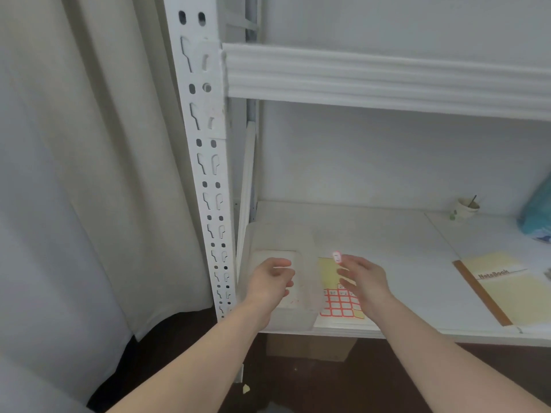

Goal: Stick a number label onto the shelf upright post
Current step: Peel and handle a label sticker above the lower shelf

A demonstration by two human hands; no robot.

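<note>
the right hand (362, 278) is carrying a small red-edged label (337, 257) stuck on a fingertip, free of the sticker sheet (340, 302), ready for the post (208, 174) to the left. the left hand (272, 280), loosely curled and holding nothing, is hovering over a clear box (283, 239).

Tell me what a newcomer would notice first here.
The small red-edged label stuck on a fingertip of the right hand, raised over the yellow label sheet on the shelf. Next, the white slotted post standing at the left, with the left hand loosely curled near its foot, above a clear box.
</note>
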